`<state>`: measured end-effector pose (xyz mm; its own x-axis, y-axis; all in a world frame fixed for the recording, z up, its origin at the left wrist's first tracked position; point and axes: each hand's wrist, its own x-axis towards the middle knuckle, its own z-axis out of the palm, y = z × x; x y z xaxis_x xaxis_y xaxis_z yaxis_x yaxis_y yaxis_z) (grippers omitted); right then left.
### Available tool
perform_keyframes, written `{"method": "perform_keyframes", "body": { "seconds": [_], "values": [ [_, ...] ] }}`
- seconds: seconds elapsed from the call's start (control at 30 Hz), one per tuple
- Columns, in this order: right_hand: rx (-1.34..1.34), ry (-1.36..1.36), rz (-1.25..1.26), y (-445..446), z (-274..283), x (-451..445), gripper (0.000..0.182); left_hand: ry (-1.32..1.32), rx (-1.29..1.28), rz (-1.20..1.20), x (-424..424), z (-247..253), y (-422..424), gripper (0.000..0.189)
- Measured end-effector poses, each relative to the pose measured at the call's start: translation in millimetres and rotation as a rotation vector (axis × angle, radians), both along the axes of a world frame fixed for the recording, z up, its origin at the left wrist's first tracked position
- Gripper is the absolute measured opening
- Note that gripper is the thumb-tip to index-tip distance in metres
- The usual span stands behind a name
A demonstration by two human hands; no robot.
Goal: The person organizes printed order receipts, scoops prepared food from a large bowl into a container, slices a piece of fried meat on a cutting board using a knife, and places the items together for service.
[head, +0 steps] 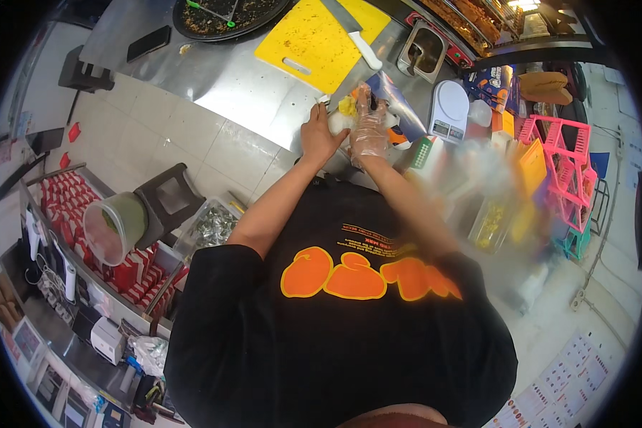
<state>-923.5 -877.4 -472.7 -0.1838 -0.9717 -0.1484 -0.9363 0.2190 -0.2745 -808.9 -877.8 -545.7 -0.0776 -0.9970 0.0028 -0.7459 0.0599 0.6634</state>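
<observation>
My bare left hand [321, 136] curls around the near left side of a white wrapper or bowl [338, 123], its thumb resting on the front. A crumpled yellow piece [348, 105] sits at the top of this white thing; its kind is unclear. My right hand [369, 125], in a clear plastic glove, bends over the right side. Something dark shows between its fingers, and I cannot tell whether it is gripped. Just right of the glove lies blue and orange printed packaging [398, 101]. Beyond both hands is a yellow cutting board [321, 45] with crumbs, and a white-handled knife [361, 43] lies on it.
A steel container [422, 51] and a white digital scale [449, 109] stand to the right. Farther right are pink plastic racks [559, 139]. A black round tray [192, 24] and a phone [148, 44] lie at the steel counter's [230, 80] far left.
</observation>
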Motion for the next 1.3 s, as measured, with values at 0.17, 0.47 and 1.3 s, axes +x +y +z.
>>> {"method": "perform_keyframes", "body": {
  "seconds": [0.17, 0.47, 1.3],
  "values": [
    [-0.063, -0.004, 0.055, 7, -8, -5, 0.092, 0.033, -0.003, -0.033, 5, -2, 1, 0.087],
    [-0.236, -0.288, 0.278, 2, -15, -18, 0.074, 0.196, -0.120, 0.059, 37, 9, 10, 0.075],
    [-0.108, -0.338, 0.155, 8, -31, -27, 0.069, 1.042, 0.083, -0.062, 104, 218, 67, 0.079]
  ]
}}
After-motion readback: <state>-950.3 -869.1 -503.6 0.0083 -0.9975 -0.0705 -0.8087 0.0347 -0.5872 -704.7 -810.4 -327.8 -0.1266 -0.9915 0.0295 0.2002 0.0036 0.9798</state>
